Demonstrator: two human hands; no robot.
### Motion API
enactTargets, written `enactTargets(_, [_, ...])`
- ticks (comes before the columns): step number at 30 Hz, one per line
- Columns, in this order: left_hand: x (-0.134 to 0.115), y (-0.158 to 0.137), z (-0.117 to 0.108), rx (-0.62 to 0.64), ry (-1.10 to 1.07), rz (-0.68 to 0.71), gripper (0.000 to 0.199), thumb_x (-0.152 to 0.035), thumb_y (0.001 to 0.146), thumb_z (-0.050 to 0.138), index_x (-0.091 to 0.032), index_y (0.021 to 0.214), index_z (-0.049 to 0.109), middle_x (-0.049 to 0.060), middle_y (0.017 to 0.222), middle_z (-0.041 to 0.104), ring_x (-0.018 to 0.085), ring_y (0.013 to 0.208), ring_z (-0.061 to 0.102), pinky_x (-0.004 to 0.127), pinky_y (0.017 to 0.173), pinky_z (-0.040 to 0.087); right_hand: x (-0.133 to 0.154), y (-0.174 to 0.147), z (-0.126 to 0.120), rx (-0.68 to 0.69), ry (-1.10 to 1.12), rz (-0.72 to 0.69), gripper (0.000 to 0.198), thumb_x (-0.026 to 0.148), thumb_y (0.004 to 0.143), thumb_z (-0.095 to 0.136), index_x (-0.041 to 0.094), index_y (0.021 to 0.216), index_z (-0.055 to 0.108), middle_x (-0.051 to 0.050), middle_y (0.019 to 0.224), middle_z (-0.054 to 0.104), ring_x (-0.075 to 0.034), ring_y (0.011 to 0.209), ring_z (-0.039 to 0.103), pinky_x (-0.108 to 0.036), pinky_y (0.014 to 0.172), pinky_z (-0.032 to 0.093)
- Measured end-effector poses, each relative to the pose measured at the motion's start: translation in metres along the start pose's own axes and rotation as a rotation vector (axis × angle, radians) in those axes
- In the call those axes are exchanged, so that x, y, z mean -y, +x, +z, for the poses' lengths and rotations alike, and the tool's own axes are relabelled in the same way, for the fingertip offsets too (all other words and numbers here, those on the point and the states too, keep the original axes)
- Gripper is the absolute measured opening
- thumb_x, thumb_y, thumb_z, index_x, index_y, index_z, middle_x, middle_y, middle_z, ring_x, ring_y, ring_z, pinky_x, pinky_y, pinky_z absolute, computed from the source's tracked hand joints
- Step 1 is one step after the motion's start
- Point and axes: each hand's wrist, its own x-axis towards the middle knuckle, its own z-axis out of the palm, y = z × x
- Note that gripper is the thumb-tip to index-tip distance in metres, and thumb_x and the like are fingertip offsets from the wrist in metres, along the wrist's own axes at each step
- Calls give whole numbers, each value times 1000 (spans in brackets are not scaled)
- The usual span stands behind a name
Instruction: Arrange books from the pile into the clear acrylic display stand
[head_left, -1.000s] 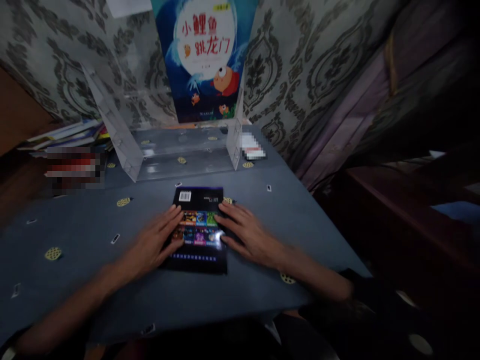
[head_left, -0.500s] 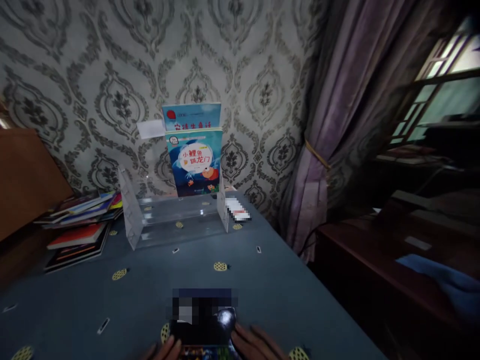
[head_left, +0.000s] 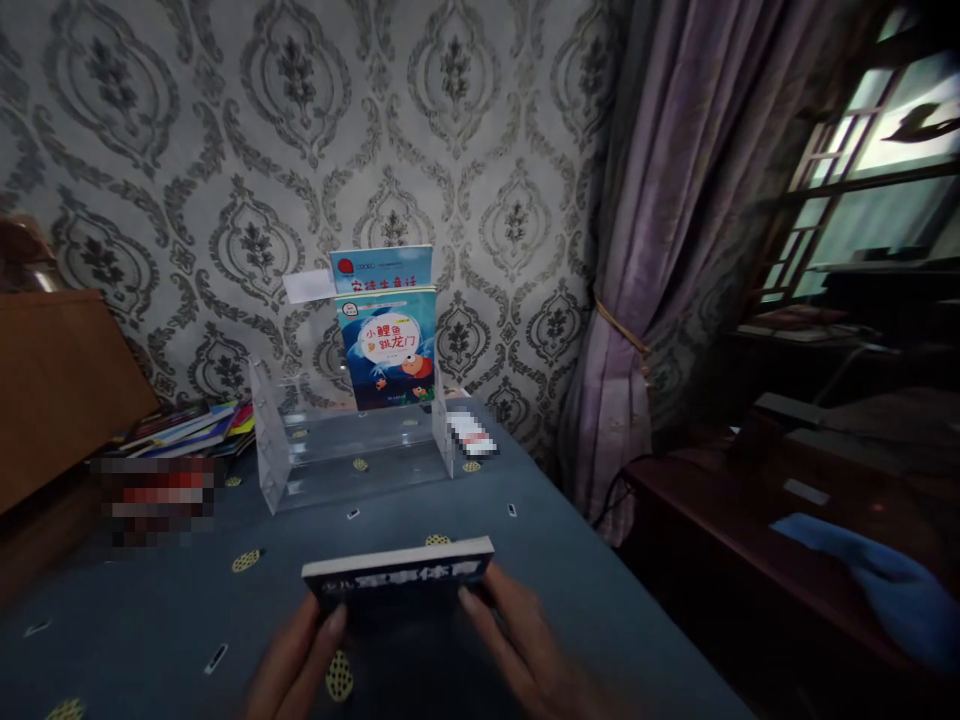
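Low in the view, a dark-covered book (head_left: pixel 405 630) with white lettering along its top is held tilted up over the table. My left hand (head_left: pixel 300 650) grips its left edge, thumb on the cover. On the right edge, my right hand (head_left: pixel 525 640) is closed the same way. Beyond the book stands a clear acrylic rack (head_left: pixel 274 450) with stepped shelves. In its back right part, a blue picture book (head_left: pixel 390 350) leans upright in front of another blue book (head_left: pixel 382 265), whose top strip shows above it.
A pile of books and magazines (head_left: pixel 180 440) lies at the left beside a brown box-like thing (head_left: pixel 67 370). A blurred white card or phone (head_left: pixel 472 432) is right of the rack. The table (head_left: pixel 570 620) has its edge at right; past it are a purple curtain (head_left: pixel 667 230) and blue cloth (head_left: pixel 862 570).
Both hands have come up further into view, lifting the dark book and tilting its top edge toward the rack. The whole background sits slightly lower, as the camera has tilted up.
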Motion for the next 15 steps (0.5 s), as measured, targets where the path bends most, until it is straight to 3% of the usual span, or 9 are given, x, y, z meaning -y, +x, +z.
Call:
enactTargets(2, [-11,18,5,-44,-97,-99,52,-41,103,36,-42,155,29,1,134,65,27,116,67,46,95,60,7,9,-3,13,20,-12,38,42,103,40,28,134,57,-7,122,71,-24,116,67,-39,99,58])
enactTargets(4, [-16,31,11,-80,-184,-110,48,-41,104,29,-34,152,36,6,134,64,25,118,65,44,100,56,10,16,-4,38,65,-79,39,42,103,36,25,132,56,-9,126,68,-23,120,64,-38,104,54])
enactTargets(7, [-14,35,22,-41,-227,-186,44,-47,103,35,-27,140,49,8,127,66,26,121,62,44,103,53,5,19,2,22,74,-50,39,44,103,35,25,129,57,-9,121,69,-23,115,66,-37,99,57])
enactTargets(10, [-12,33,27,19,-228,-257,41,-53,100,40,-25,123,60,6,107,71,26,106,68,42,94,58,-5,21,8,4,42,54,39,48,102,37,27,129,56,-6,109,72,-25,107,68,-38,88,61])
enactTargets(13, [-17,53,15,-38,-180,-127,41,-55,99,38,-26,113,63,4,87,69,23,81,67,38,79,61,-9,41,6,-15,82,11,34,44,103,35,26,121,58,-5,93,70,-23,89,69,-36,79,59])
enactTargets(15, [-23,83,0,-79,-95,-24,38,-53,99,39,-26,115,62,4,89,68,23,82,66,39,81,59,-8,69,0,-57,111,-102,32,43,103,35,23,115,57,-4,85,66,-21,75,64,-34,72,57])
